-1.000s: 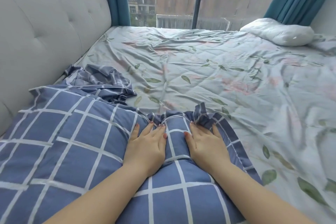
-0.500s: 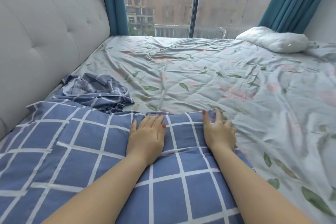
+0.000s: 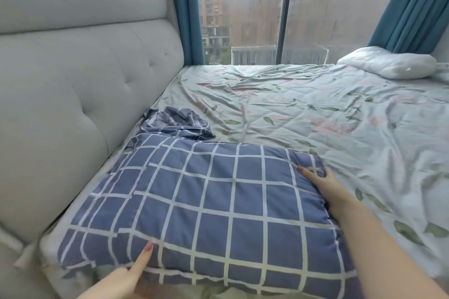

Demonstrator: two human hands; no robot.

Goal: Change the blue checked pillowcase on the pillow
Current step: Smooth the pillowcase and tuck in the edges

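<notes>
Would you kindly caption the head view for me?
Right hand grips the far corner of the checked pillow; left hand touches its near edge.

Head-worn wide camera looks forward and down, close over the pillow [image 3: 213, 201], toward the window [image 3: 255, 7].

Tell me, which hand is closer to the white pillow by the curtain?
Right. The right hand holds the far corner of the checked pillow, toward the white pillow; the left hand touches its near edge, farther off.
</notes>
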